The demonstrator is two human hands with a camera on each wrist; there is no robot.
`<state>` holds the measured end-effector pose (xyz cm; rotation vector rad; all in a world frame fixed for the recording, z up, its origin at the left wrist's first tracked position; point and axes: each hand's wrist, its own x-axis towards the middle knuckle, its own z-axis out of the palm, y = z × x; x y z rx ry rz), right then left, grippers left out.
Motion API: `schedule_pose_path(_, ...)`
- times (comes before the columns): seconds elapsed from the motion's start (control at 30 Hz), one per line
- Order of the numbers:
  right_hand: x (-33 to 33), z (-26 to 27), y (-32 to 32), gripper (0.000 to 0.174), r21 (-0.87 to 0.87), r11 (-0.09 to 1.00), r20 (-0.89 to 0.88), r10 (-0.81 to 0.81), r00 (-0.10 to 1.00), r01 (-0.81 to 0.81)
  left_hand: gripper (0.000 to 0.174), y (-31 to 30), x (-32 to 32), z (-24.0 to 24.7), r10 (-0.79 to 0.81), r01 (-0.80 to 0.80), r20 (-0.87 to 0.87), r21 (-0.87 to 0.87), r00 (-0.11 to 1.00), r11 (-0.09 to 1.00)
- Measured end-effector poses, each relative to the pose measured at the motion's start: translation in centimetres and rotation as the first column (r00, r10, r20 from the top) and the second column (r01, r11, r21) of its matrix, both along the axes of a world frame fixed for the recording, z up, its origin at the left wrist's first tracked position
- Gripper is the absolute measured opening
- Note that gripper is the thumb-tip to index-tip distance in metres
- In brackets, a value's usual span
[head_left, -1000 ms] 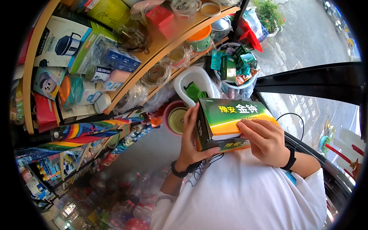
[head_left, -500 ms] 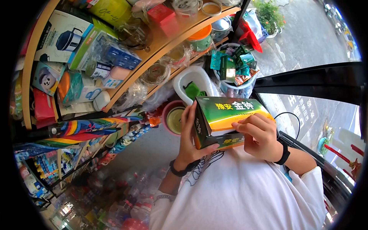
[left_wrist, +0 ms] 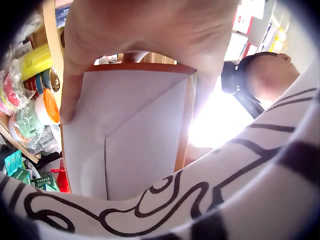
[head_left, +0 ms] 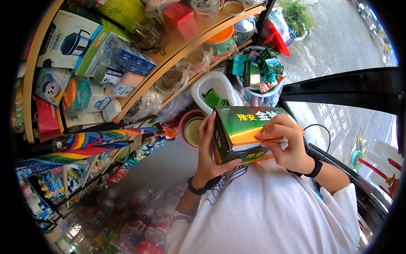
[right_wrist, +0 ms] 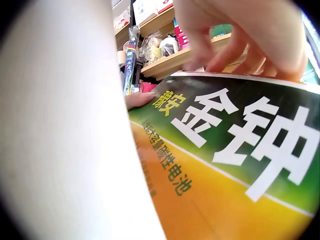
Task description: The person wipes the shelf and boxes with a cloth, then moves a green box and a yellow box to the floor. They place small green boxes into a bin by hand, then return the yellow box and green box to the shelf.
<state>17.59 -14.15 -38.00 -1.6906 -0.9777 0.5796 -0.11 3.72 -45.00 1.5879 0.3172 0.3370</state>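
A green and orange battery box (head_left: 243,127) with yellow and white lettering is held in front of the white shirt. My left hand (head_left: 208,157) grips its left end, thumb along the near side and fingers at the far corner. At the near edge of the lid, my right hand (head_left: 288,146) pinches with bent fingers on top and the thumb just below. A narrow pale strip shows along that lid edge. In the left wrist view, the plain grey underside (left_wrist: 142,155) shows its folded flaps. The right wrist view has the printed face (right_wrist: 210,165) close up.
A wooden shelf (head_left: 179,48) packed with boxes and jars stands at left. Past the box are a white tub (head_left: 198,94) with a green cloth, a pink-rimmed basin (head_left: 182,131) and a bucket (head_left: 275,91) of small packets. Plastic bottles (head_left: 144,211) lie low at left.
My right hand, earlier laid over the lid with straighter fingers, has curled and now pinches the lid's near edge. The box has shifted slightly left; my left hand keeps its grip.
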Motion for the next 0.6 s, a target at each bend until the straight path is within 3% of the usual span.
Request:
schedule_pose_path(0.07,-0.1,0.0,0.1,0.018,0.006,0.999,0.054,0.054,0.997,-0.054,0.127,-0.1,0.1,0.1,-0.036,0.036,-0.004,0.107,0.999,0.994)
schedule_pose_path(0.13,-1.0,-0.4,0.4,0.016,0.008,1.0,-0.222,-0.027,0.975,0.03,0.127,-0.3,0.4,0.5,-0.027,0.028,-0.015,0.069,1.0,0.997)
schedule_pose_path(0.17,-1.0,-0.5,0.5,0.016,0.009,0.999,-0.218,-0.033,0.975,0.035,0.127,-0.3,0.7,0.6,-0.024,0.024,-0.021,0.034,1.0,0.999)
schedule_pose_path(0.27,-1.4,-0.7,1.0,0.018,0.014,0.999,-0.123,-0.041,0.992,0.043,0.128,-0.4,0.7,0.2,-0.025,0.025,0.004,-0.031,1.0,0.999)
schedule_pose_path(0.33,-2.1,-1.3,1.3,0.021,0.054,0.997,0.238,-0.073,0.969,0.062,0.128,-0.4,0.6,0.1,-0.021,0.021,-0.005,-0.041,1.0,0.999)
schedule_pose_path(0.6,-1.8,-1.5,1.2,0.023,0.059,0.998,0.153,-0.04,0.987,0.032,0.128,-0.4,0.5,0.0,-0.011,0.011,-0.03,0.007,1.0,1.0)
